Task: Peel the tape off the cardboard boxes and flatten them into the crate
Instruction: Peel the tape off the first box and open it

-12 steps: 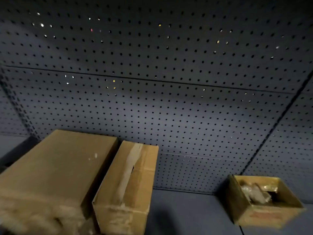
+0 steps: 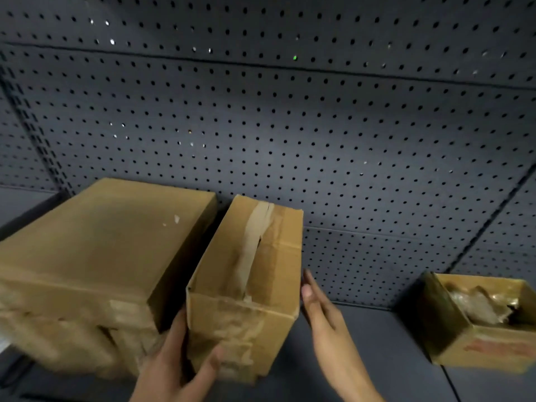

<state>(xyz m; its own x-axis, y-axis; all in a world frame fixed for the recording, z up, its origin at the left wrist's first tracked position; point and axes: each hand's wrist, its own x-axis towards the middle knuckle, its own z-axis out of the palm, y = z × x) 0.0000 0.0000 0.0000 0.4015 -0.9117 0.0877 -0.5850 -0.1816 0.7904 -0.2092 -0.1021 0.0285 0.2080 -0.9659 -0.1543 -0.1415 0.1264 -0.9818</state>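
A narrow cardboard box (image 2: 249, 288) stands on a dark shelf, with a torn strip of tape (image 2: 252, 248) running along its top seam. My left hand (image 2: 177, 364) grips its near left corner, thumb across the front face and fingers along the left side. My right hand (image 2: 322, 311) lies flat with straight fingers against the box's right side. A larger closed cardboard box (image 2: 95, 256) sits just to the left, touching or nearly touching it.
A small open cardboard box (image 2: 478, 323) with crumpled material inside sits at the right of the shelf (image 2: 377, 343). A dark pegboard wall (image 2: 290, 126) rises behind everything.
Both hands have come into view and reached the narrow box; the left now grips its near corner and the right presses its side. The camera has moved closer.
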